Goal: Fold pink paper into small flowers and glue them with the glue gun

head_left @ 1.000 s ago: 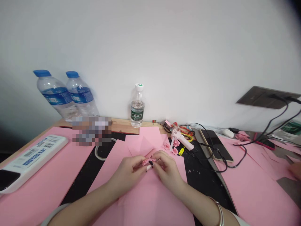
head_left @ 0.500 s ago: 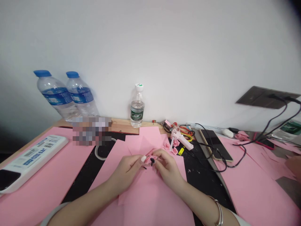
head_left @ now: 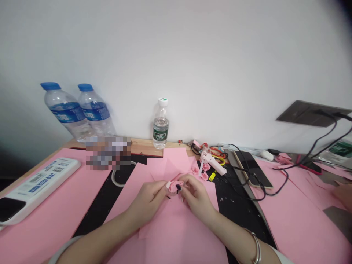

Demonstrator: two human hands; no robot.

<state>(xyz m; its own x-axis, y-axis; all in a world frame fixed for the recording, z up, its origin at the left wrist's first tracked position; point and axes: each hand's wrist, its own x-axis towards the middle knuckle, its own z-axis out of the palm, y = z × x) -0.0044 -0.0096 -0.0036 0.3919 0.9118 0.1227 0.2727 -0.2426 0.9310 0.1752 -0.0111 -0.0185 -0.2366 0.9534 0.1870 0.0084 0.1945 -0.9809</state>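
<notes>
A small folded pink paper piece (head_left: 174,186) is pinched between both hands, above the pink paper sheets (head_left: 181,227). My left hand (head_left: 150,200) grips its left side, the thumb lying on top. My right hand (head_left: 196,196) holds the right side, its dark-nailed thumb pressed against the folds. Fingers partly hide the paper, so its full shape cannot be made out. Just beyond my right hand lie several pink paper roses (head_left: 205,167) and a pink glue gun (head_left: 211,161).
Against the wall stand two blue-capped bottles (head_left: 95,110) and a smaller water bottle (head_left: 161,128). A white boxy device (head_left: 41,187) lies left, near a tape roll (head_left: 117,178). Cables (head_left: 249,179) and a phone (head_left: 253,168) occupy the right. Another person's hand (head_left: 343,194) shows at the right edge.
The paper piece has turned slightly in my fingers and shows a flatter, broader face. My hands have barely shifted. At the far right, the other person's hand has moved a little.
</notes>
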